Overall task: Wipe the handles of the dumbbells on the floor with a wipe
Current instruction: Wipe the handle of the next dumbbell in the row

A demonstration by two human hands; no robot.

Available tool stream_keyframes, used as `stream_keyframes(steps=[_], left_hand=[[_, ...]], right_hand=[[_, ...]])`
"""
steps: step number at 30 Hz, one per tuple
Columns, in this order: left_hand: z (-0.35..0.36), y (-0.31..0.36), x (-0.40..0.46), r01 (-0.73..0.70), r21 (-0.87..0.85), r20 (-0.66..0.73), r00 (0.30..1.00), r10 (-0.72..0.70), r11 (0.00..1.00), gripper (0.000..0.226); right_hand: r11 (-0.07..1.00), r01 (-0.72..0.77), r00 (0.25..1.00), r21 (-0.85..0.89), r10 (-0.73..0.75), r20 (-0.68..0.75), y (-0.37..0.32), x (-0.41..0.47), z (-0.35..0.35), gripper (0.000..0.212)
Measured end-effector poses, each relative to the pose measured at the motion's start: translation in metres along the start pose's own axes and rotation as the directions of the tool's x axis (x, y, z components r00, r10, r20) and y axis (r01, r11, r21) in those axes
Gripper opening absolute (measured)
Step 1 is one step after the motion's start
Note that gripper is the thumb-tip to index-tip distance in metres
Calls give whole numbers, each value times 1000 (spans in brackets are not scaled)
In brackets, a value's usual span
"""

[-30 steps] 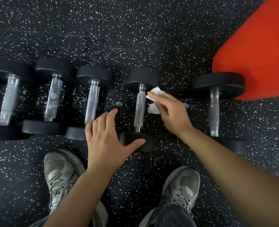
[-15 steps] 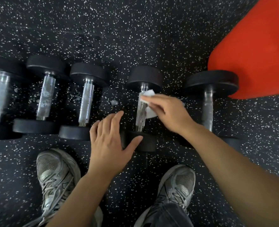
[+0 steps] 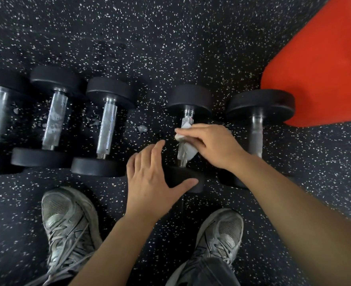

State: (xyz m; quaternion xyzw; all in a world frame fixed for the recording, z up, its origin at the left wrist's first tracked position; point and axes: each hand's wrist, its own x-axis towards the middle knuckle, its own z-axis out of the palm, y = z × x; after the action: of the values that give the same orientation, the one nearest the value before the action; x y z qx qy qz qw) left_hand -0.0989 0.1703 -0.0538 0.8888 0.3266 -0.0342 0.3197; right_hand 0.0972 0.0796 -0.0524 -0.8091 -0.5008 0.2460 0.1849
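Several black dumbbells with metal handles lie in a row on the speckled floor. My right hand (image 3: 211,144) presses a white wipe (image 3: 188,150) around the knurled handle (image 3: 186,121) of the fourth dumbbell (image 3: 190,99) from the left. My left hand (image 3: 154,178) rests with fingers spread on that dumbbell's near weight (image 3: 183,176), thumb along its front. The dumbbell to the right (image 3: 260,104) has a darker handle partly hidden by my right wrist. The dumbbells to the left (image 3: 108,129) show whitish smears on their handles.
A red mat (image 3: 323,65) lies at the upper right, touching the rightmost dumbbell's far weight. My two grey sneakers (image 3: 67,223) stand just in front of the row. Small wet-looking specks (image 3: 142,129) lie on the black speckled rubber floor (image 3: 150,38) between handles.
My right hand has slid the wipe from beside the top of the handle onto it and down toward its middle. My left hand has settled onto the near weight.
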Motion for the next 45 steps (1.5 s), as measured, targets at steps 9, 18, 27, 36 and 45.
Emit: stream_keyframes(steps=[9,18,27,36,45], left_hand=[[10,-6,-9,23,-60,0,1000,-23,998,105],[16,17,-2,20,-47,15,1000,-19,999,119],[17,11,-11,15,-67,8,1000,-15,998,106],[18,8,-8,65,-117,17,998,-63,991,115],[24,22,-6,126,-200,95,989,-109,972,127]], right_hand=[[989,-146,973,-13,141,-184,14,4,-15,33],[995,-70,881,-67,93,464,4,-11,-21,31],[960,-174,985,-219,171,-29,15,10,-12,32],[988,-46,880,-144,109,462,-3,-6,-20,29],[958,-167,986,-232,166,-27,8,9,-23,33]])
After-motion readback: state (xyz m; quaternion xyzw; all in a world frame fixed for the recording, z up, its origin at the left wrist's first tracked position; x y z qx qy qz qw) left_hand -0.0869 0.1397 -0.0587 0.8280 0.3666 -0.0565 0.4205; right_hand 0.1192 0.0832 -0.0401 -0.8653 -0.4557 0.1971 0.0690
